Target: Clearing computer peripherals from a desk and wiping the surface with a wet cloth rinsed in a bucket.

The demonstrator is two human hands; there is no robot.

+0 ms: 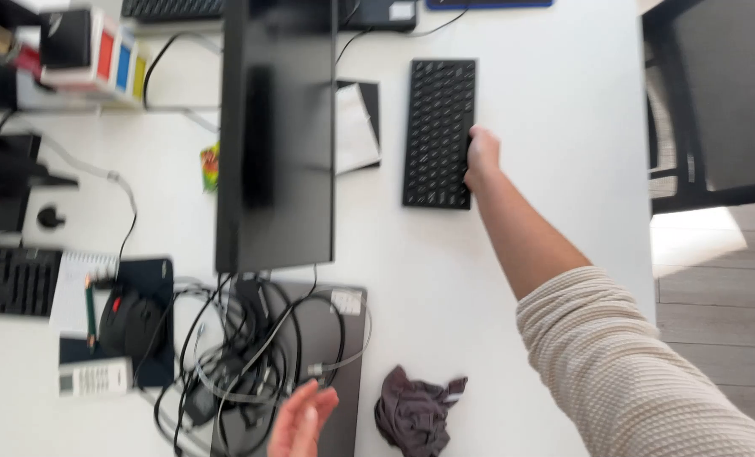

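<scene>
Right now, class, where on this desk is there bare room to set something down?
Bare white desk lies right of the black keyboard held by the right hand, and between monitor and grey cloth. Crowded: cable tangle by the left hand.

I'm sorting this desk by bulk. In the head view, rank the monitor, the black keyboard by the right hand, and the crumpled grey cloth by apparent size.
1. Monitor, clearly largest.
2. Black keyboard, which the right hand grips at its edge.
3. Crumpled grey cloth, smallest, though it lies nearer the camera.
</scene>
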